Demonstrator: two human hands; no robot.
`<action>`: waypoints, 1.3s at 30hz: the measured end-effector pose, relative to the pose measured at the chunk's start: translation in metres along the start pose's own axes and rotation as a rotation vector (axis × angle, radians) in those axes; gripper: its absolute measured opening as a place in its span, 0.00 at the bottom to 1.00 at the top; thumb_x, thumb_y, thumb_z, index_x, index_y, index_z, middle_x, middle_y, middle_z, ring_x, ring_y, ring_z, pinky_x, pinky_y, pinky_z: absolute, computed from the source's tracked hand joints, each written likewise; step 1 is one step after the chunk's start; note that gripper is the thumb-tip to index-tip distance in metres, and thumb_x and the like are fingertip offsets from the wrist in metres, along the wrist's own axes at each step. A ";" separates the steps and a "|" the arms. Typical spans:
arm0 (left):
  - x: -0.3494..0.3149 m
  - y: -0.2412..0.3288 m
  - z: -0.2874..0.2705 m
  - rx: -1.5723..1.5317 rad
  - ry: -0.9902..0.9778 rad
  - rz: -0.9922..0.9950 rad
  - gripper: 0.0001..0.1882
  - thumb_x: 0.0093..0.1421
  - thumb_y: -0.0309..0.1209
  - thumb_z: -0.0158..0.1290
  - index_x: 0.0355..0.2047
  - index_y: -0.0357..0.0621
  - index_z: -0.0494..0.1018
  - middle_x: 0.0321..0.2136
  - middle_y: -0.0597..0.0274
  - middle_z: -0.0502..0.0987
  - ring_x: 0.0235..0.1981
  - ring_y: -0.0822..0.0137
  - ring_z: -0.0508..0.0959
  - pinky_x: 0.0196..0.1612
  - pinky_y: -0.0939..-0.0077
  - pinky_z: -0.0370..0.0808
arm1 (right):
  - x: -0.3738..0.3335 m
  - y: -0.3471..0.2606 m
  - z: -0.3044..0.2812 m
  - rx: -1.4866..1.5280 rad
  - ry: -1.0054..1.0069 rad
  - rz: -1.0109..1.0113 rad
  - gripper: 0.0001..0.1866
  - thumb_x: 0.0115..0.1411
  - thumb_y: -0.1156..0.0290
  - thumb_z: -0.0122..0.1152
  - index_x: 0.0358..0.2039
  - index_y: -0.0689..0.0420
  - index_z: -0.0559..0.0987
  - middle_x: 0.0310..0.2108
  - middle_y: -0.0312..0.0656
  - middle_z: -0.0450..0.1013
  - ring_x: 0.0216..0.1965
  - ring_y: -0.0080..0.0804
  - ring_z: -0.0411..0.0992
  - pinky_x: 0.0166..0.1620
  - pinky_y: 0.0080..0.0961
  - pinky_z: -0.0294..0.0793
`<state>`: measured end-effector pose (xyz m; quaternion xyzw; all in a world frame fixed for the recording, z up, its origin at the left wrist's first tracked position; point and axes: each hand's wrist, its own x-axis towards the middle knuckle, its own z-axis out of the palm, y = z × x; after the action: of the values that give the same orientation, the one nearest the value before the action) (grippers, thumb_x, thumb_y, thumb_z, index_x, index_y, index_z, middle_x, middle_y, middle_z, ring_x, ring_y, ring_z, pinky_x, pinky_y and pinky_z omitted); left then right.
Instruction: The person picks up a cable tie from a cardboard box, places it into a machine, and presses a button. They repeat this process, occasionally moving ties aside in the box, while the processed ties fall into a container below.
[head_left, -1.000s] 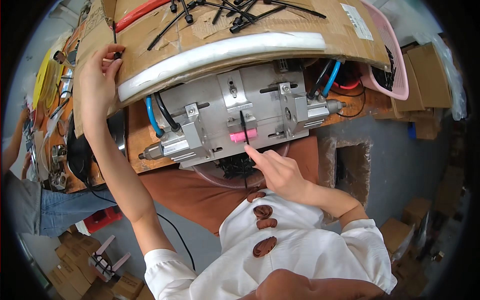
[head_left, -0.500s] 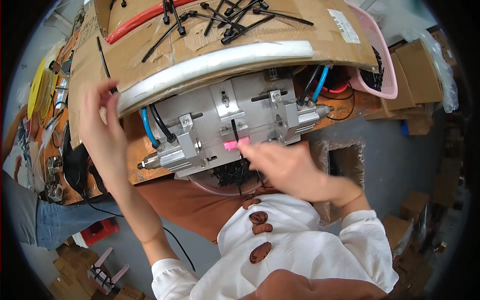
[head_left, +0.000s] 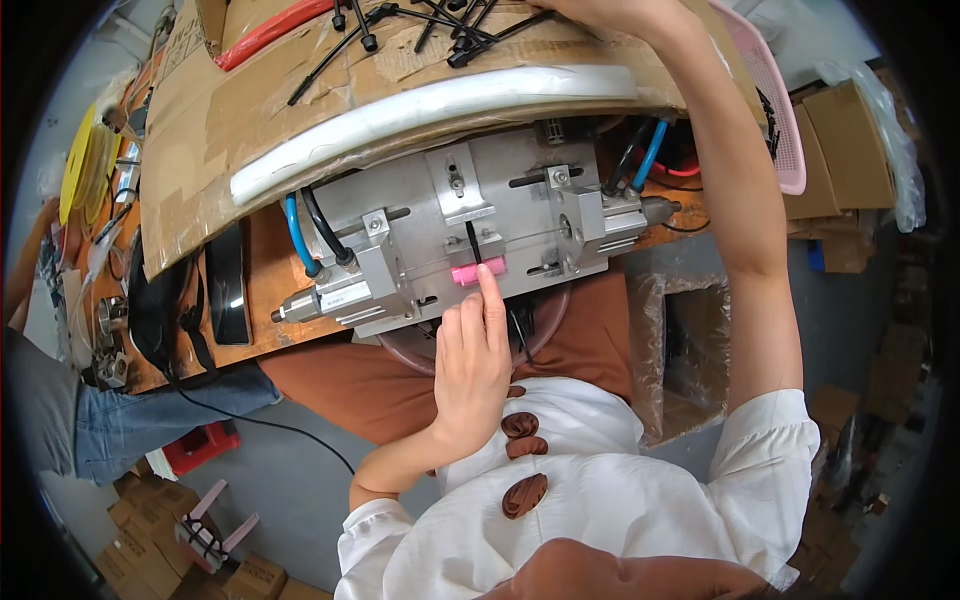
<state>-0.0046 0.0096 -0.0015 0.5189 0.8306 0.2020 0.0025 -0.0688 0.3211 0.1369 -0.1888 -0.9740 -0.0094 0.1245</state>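
A metal fixture (head_left: 350, 220) with a clamp block on each side stands in front of me. In its middle a thin black stick (head_left: 474, 242) runs toward me across a small pink block (head_left: 465, 274). My left hand (head_left: 470, 365) has its index finger stretched along the stick, the tip pressing it at the pink block. Its other fingers are curled, and the stick's near end is hidden under them. My right hand (head_left: 622, 12) reaches over the cardboard to the pile of black sticks with thicker heads (head_left: 470, 35). The upper edge of the view cuts off its fingers.
A white padded strip (head_left: 430, 110) edges the cardboard (head_left: 190, 170) above the fixture. Blue hoses (head_left: 650, 155) run to both clamp blocks. A pink basket (head_left: 790, 140) stands at the right, and a bowl (head_left: 555, 320) sits below the fixture. A person in jeans (head_left: 140, 425) is at the left.
My left hand has come from the cardboard's left edge to the pink block. My right hand has left the block and moved up to the pile of black sticks.
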 end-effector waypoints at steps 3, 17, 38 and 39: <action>0.003 0.003 -0.006 -0.006 0.006 0.014 0.36 0.50 0.14 0.50 0.62 0.30 0.55 0.38 0.53 0.67 0.39 0.56 0.67 0.44 0.66 0.67 | -0.009 0.005 -0.018 0.156 0.005 0.003 0.09 0.52 0.75 0.56 0.32 0.61 0.82 0.30 0.53 0.77 0.32 0.47 0.76 0.39 0.36 0.74; 0.108 -0.043 -0.079 0.020 0.371 0.236 0.25 0.49 0.18 0.50 0.51 0.35 0.67 0.33 0.52 0.68 0.36 0.54 0.69 0.40 0.61 0.68 | -0.237 -0.104 0.051 0.668 0.307 -0.150 0.29 0.46 0.86 0.63 0.53 0.66 0.71 0.32 0.46 0.78 0.26 0.32 0.77 0.27 0.19 0.75; 0.026 -0.021 -0.062 -0.181 0.245 0.090 0.32 0.48 0.14 0.54 0.56 0.32 0.64 0.32 0.56 0.70 0.34 0.59 0.69 0.39 0.69 0.69 | -0.060 -0.027 0.007 -0.107 0.571 -0.251 0.12 0.56 0.78 0.54 0.41 0.57 0.78 0.28 0.40 0.76 0.29 0.31 0.75 0.32 0.27 0.73; 0.012 -0.017 -0.046 -0.150 0.191 0.102 0.34 0.47 0.14 0.53 0.58 0.29 0.61 0.32 0.56 0.69 0.33 0.60 0.68 0.40 0.70 0.69 | -0.027 -0.014 0.010 -0.087 0.558 -0.305 0.12 0.52 0.80 0.54 0.38 0.59 0.78 0.30 0.46 0.76 0.30 0.39 0.75 0.34 0.29 0.73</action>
<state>-0.0345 -0.0016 0.0374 0.5370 0.7822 0.3121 -0.0479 -0.0522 0.2986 0.1214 -0.0360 -0.9180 -0.1210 0.3760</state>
